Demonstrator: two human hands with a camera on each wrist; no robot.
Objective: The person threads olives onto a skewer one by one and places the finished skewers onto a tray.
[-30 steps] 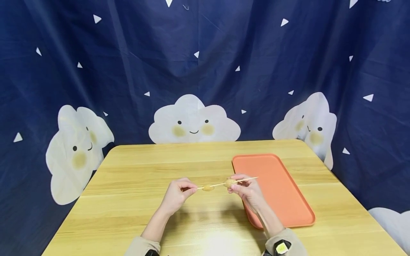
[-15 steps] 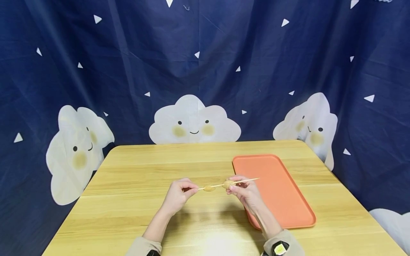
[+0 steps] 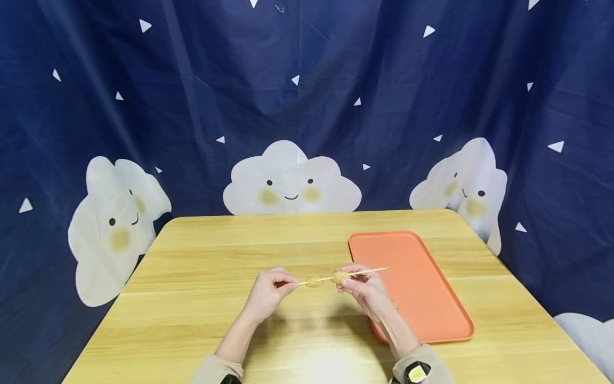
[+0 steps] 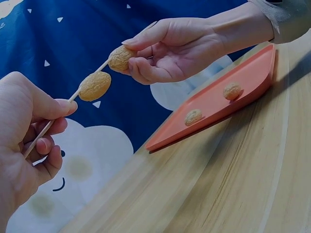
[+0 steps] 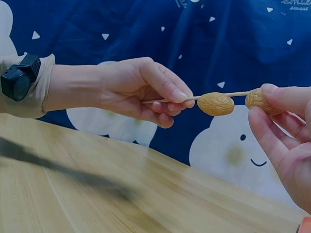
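Observation:
My left hand pinches the near end of a thin wooden skewer between thumb and fingers, above the table. One wrinkled golden-brown food ball is threaded on the skewer, a short way past the left fingertips. My right hand pinches a second wrinkled ball on the skewer, to the right of the first. A gap of bare skewer shows between the two balls. In the head view, the skewer's pointed end sticks out past the right fingers, over the tray's left side.
An orange tray lies on the right of the wooden table, partly under the right forearm. In the left wrist view it bears two loose balls, one wrinkled ball and another ball. A blue cloud-patterned curtain hangs behind.
My right hand has slid its ball slightly left along the skewer, narrowing the gap to the first ball. More of the pointed end now shows past it. The left hand stays nearly still.

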